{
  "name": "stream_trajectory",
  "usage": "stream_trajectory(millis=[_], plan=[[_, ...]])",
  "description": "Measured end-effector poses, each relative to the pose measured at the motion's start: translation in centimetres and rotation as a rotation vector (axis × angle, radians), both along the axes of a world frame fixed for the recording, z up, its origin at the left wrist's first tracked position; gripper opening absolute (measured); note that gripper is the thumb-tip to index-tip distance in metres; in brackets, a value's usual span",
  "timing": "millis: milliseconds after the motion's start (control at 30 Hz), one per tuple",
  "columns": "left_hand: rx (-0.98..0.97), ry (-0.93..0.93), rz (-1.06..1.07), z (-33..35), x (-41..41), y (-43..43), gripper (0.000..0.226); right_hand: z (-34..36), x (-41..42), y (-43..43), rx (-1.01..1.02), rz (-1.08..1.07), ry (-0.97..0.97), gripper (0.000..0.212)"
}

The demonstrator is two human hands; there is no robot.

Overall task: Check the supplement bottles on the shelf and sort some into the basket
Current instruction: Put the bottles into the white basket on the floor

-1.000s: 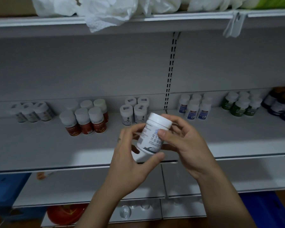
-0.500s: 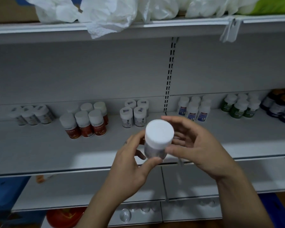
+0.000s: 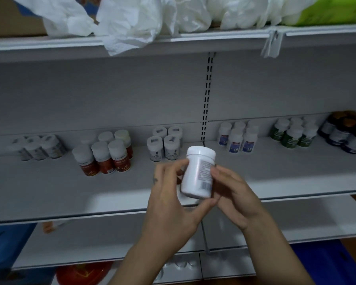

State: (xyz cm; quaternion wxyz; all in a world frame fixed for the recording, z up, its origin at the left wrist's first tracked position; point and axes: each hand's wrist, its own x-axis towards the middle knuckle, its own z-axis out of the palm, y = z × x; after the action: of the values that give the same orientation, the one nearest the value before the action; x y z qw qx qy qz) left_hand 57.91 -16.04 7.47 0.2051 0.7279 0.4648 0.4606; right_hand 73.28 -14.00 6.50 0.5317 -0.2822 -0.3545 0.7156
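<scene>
Both hands hold one white supplement bottle (image 3: 197, 173) in the air on the near side of the middle shelf (image 3: 49, 192), about level with its front edge. The bottle's long axis is close to upright and leans a little, so the white cap (image 3: 201, 154) points up and slightly right while the base sits lower and nearer. The printed panel with a barcode faces right and toward the camera.

The left hand (image 3: 169, 202) grips the bottle's left side, its thumb crossing under the base. The right hand (image 3: 234, 194) wraps the right side, fingers curled against the label.

Far back on the shelf stand clusters of upright bottles: red-label bottles (image 3: 105, 159) to the left, sticker-capped white bottles (image 3: 164, 145) just behind the held one, blue-label bottles (image 3: 236, 138) and green-label bottles (image 3: 292, 134) to the right. White plastic bags (image 3: 132, 21) hang over the top shelf's edge.
</scene>
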Motion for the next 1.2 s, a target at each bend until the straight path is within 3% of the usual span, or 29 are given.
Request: stream_trajectory(millis=[100, 267, 333, 467, 567, 633, 733, 867, 1000, 1200], plan=[[-0.019, -0.06, -0.008, -0.2, -0.2, -0.3, 0.075, -0.6, 0.1, 0.0, 0.016, 0.063, 0.13, 0.055], [-0.035, -0.048, -0.045, 0.1, -1.2, -0.9, 0.071, -1.0, 0.1, 0.2, 0.07, 0.066, 0.164, 0.073], [-0.125, -0.017, -0.076, -0.3, -1.8, -0.8, 0.073, -0.6, -0.1, 0.2, 0.144, -0.008, -0.034, 0.077], [-0.189, 0.076, -0.052, -1.2, -2.7, -0.4, 0.074, 0.5, -1.4, -0.2, 0.251, -0.199, -0.69, 0.076], [-0.208, -0.029, -0.012, -1.1, -2.9, -0.4, 0.061, 1.2, -2.4, -0.9, 0.334, -0.209, -0.875, 0.072], [-0.251, -0.093, -0.033, -1.1, -3.4, -0.3, 0.056, 1.4, -2.5, -1.1, 0.378, -0.209, -0.898, 0.06], [-0.363, -0.222, -0.15, -1.4, -4.4, -0.1, 0.067, 1.3, -1.8, -1.6, 0.368, -0.204, -0.854, 0.046], [-0.498, -0.349, -0.334, -2.3, -5.2, 0.2, 0.065, 1.0, -1.9, -2.4, 0.291, -0.189, -0.73, 0.052], [-0.545, -0.321, -0.438, -2.2, -5.7, 1.0, 0.057, 0.9, -2.0, -3.0, 0.265, -0.231, -0.812, 0.065], [-0.425, -0.168, -0.376, -2.5, -6.4, 2.3, 0.06, 0.9, -3.0, -3.6, 0.251, -0.203, -0.799, 0.057]])
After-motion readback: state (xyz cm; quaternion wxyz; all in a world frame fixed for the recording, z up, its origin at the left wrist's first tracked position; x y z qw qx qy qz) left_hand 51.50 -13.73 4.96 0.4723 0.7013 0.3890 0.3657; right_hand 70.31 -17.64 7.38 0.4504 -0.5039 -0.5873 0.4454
